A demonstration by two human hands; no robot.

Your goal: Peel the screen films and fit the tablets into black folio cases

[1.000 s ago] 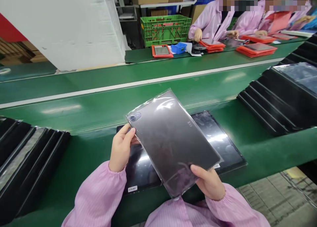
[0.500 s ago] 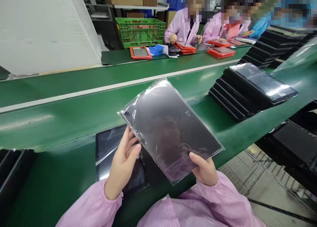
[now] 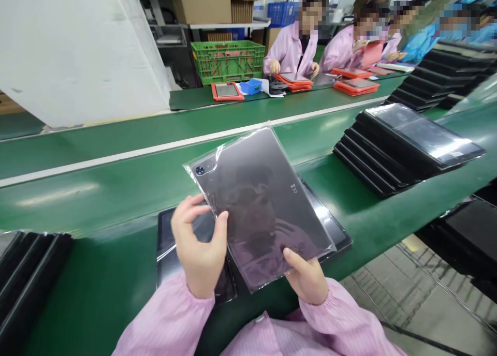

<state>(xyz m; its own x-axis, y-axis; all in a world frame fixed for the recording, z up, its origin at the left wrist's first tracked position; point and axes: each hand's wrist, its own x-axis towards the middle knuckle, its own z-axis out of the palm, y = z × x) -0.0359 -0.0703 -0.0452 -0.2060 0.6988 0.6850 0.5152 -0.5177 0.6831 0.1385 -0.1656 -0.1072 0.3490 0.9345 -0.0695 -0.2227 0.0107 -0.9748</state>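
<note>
A dark tablet [image 3: 256, 201] in a clear plastic bag is held tilted above the green bench, its back with a round camera facing me. My right hand [image 3: 308, 278] grips its lower edge, thumb on top and the other fingers hidden underneath. At the tablet's left edge is my left hand [image 3: 200, 247], fingers curved and apart from the thumb; the fingertips and thumb are close to the bag's edge, and I cannot tell if they touch it. Partly covered by that hand, another tablet [image 3: 169, 242] lies screen up. A further dark tablet [image 3: 330, 226] shows beneath the held one's right side.
A leaning stack of bagged tablets [image 3: 404, 149] is at right, with more black tablets [image 3: 31, 273] at left. Across the green conveyor [image 3: 116, 172], co-workers in pink [image 3: 289, 48] sit by orange-cased items [image 3: 355, 87]. A green crate [image 3: 229, 61] stands behind.
The held tablet has shifted slightly left relative to the bench, uncovering part of a tablet at right. My left fingers have drawn back and curled more at its edge. The view has shifted.
</note>
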